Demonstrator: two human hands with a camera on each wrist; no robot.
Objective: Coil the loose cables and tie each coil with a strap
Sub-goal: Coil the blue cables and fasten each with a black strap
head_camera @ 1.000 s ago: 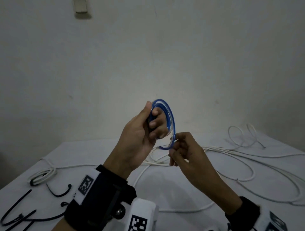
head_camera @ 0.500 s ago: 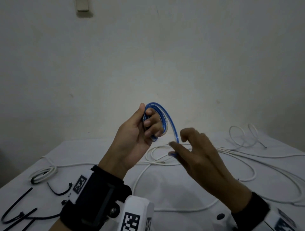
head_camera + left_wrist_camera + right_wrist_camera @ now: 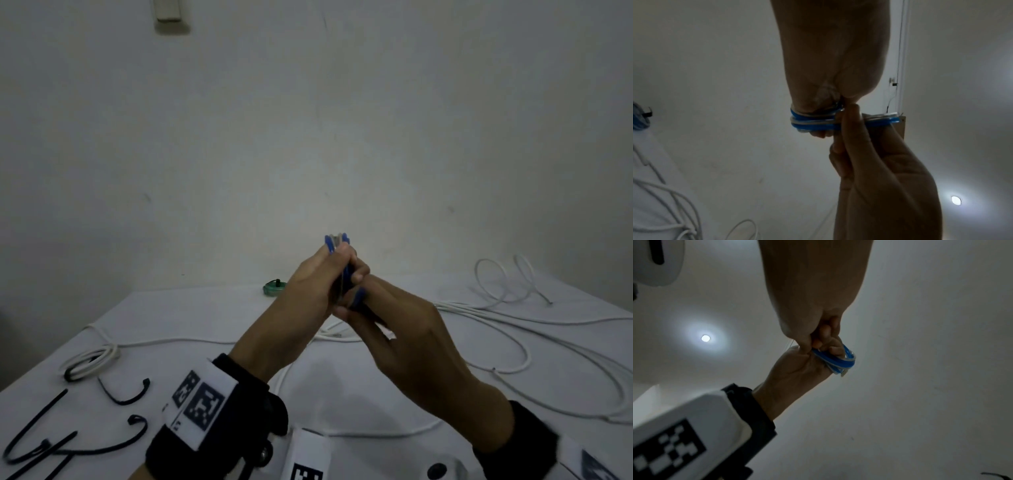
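Note:
A small blue cable coil (image 3: 335, 244) is held up in the air above the table, edge-on to the head camera and mostly hidden between my two hands. My left hand (image 3: 318, 274) grips it with fingers curled through the loops (image 3: 812, 121). My right hand (image 3: 363, 291) comes in from the right and pinches the coil's other side (image 3: 835, 359) between thumb and fingers (image 3: 849, 123). Several black straps (image 3: 126, 394) lie loose on the table at the near left.
A long white cable (image 3: 513, 329) sprawls in loose loops over the right half of the white table (image 3: 205, 308). A small white coil (image 3: 90, 361) lies at the left edge. A green coil (image 3: 274, 287) sits at the table's back by the wall.
My right hand has closed in from an open-fingered hold on the trailing end and now pinches the coil. The coil has turned edge-on, and both hands have come together.

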